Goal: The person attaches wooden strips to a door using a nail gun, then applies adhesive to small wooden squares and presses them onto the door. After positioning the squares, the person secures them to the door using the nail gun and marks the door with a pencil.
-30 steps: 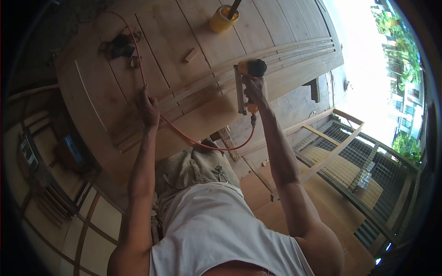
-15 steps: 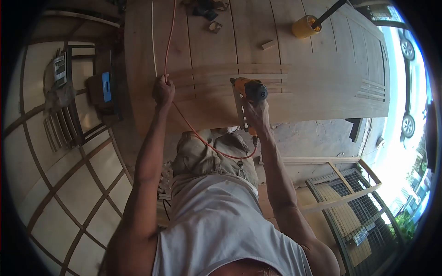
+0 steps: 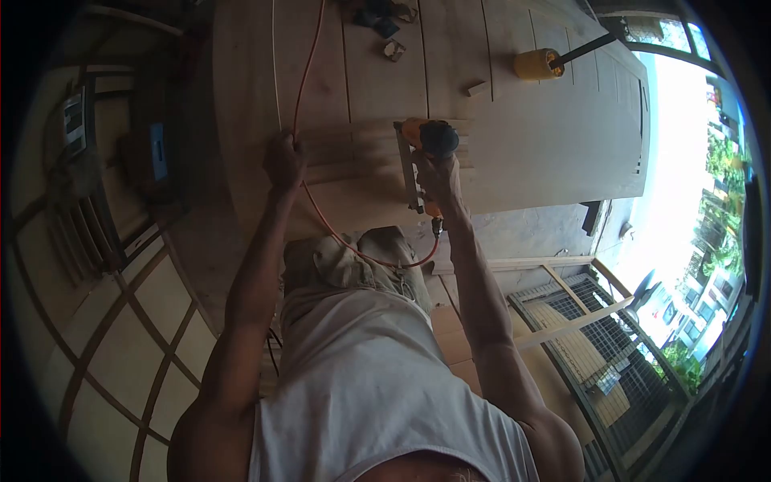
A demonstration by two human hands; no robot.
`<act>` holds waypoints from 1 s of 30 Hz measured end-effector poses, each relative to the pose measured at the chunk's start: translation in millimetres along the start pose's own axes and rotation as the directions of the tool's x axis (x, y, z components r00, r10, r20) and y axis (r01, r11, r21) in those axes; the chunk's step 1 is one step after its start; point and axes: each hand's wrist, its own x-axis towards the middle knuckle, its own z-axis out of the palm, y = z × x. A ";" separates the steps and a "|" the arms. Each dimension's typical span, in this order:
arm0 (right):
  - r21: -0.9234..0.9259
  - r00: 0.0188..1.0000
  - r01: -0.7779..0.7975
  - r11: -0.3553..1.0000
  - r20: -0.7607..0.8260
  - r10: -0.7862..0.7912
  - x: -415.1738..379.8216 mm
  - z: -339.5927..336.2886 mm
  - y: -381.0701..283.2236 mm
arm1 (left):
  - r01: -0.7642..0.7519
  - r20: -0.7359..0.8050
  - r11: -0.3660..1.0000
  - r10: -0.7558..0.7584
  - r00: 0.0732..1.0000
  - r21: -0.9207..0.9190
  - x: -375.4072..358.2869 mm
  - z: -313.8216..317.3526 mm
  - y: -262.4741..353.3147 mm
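My right hand (image 3: 439, 178) is wrapped round the grip of an orange and black nail gun (image 3: 431, 138), held above the near part of a large wooden panel (image 3: 554, 145). A red air hose (image 3: 341, 234) loops from the fitting at the base of the nail gun, across my lap, to my left hand (image 3: 285, 165). That hand is closed, with the hose and a thin pale wooden strip (image 3: 277, 72) running up from it over the panel. Blurred slats (image 3: 361, 136) lie on the panel between my hands.
On the panel are a yellow container (image 3: 536, 65) with a dark handle sticking out, a small wood block (image 3: 475, 88), a pale scrap (image 3: 393, 51) and a dark item (image 3: 377, 16). A framed wire mesh (image 3: 594, 321) stands at right; a blue object (image 3: 158, 151) is at left.
The view has shifted, and a parked vehicle at the right is no longer seen. The nail gun sits slightly further left in view. Both hands keep their hold.
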 end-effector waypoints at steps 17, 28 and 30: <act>-0.032 0.991 -0.110 0.993 -0.079 0.107 5.8 11.5 -7.2 | 0.027 0.231 0.999 -0.022 0.973 -0.020 15.1 -15.9 -9.0; 0.665 0.844 -0.041 0.745 -0.376 0.382 -129.1 -94.0 46.8 | -0.272 0.230 0.943 0.313 0.921 -0.192 -74.8 -40.7 41.0; 0.775 0.854 0.090 0.625 -0.383 0.351 -139.8 -102.4 80.9 | -0.231 0.414 0.928 0.340 0.844 -0.292 -108.1 -66.3 76.5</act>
